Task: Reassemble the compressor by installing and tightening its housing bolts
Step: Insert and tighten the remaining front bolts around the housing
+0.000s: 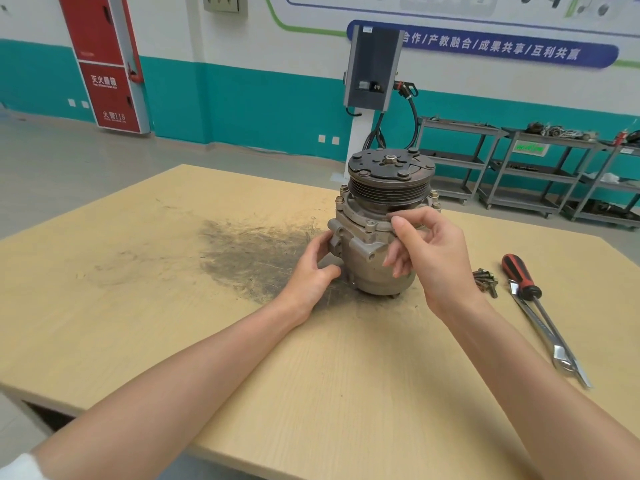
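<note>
Grey cast compressor (377,237) upright, pulley on top; L hand (311,268) grips body, R hand (429,254) pinching at flange.

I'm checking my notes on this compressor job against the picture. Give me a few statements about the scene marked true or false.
1. The compressor stands upright, pulley on top. True.
2. The left hand holds the screwdriver. False: it grips the compressor's side; the screwdriver lies on the table.
3. Loose bolts lie right of the compressor. True.
4. The right hand rests flat on the table. False: it is raised at the housing flange, fingers curled.
</note>
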{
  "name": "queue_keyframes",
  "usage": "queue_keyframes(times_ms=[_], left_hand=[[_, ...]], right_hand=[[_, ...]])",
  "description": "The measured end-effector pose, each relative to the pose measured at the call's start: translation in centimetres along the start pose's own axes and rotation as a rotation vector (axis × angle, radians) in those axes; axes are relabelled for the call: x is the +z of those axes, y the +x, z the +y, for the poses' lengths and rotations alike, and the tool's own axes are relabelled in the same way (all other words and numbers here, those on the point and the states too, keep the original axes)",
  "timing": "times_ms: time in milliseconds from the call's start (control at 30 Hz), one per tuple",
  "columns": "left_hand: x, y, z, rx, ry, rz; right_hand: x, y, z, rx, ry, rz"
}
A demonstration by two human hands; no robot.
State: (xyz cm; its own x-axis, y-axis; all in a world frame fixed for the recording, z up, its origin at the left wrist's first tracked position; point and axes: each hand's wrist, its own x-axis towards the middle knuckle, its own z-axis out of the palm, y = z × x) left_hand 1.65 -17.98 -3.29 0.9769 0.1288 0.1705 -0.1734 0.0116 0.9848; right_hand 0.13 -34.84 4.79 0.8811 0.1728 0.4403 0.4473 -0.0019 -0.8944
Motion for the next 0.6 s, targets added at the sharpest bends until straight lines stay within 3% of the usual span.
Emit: queue_keyframes(times_ms=[600], left_hand=[[-0.02, 0.17, -0.33, 0.010, -0.004, 0.009]], right_hand=[[-0.21, 0.61, 0.43, -0.032, -0.148, 0.013]])
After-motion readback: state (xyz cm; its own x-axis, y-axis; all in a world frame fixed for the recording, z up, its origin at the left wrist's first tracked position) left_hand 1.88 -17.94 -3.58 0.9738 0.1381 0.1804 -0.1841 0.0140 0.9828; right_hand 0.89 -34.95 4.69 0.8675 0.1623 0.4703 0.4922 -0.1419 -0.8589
